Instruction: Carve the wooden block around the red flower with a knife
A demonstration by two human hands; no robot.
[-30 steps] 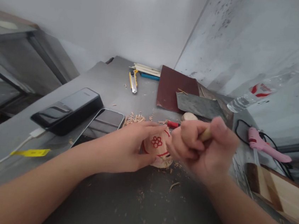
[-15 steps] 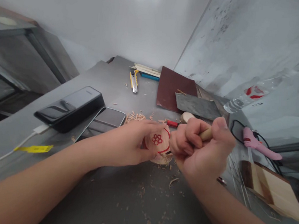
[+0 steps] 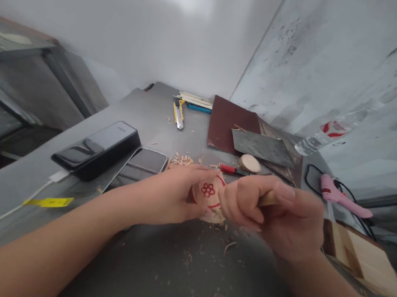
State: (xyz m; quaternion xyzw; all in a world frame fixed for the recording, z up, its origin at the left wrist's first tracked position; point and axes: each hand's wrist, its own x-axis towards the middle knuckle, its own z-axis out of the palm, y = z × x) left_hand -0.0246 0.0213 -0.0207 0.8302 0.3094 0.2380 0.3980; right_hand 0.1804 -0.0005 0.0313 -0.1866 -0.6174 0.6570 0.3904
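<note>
A pale round wood piece [image 3: 210, 201] with a red flower and a red curved line near its edge lies low over the table. My left hand [image 3: 179, 194] is closed around its left side, thumb in front and fingers behind. At its right edge, my right hand [image 3: 270, 208] is shut in a fist on a wooden-handled carving tool [image 3: 269, 199]. Only part of the handle shows; the working end is hidden behind my fingers. Wood shavings [image 3: 182, 160] lie behind the piece, and small chips are scattered in front.
Behind my hands are a red-capped marker [image 3: 228, 169], a small wood slice [image 3: 250, 163], sandpaper sheets [image 3: 227, 123] and a yellow utility knife [image 3: 178, 114]. A phone [image 3: 143, 162] and black power bank [image 3: 97, 147] sit left; a pink glue gun [image 3: 342, 199], bottle [image 3: 331, 131] and wooden block [image 3: 367, 258] right.
My right hand has turned, tipping the tool handle flatter, and its wrist has shifted right. The small wood slice now shows more fully. My left hand keeps its hold; the view has tilted slightly.
</note>
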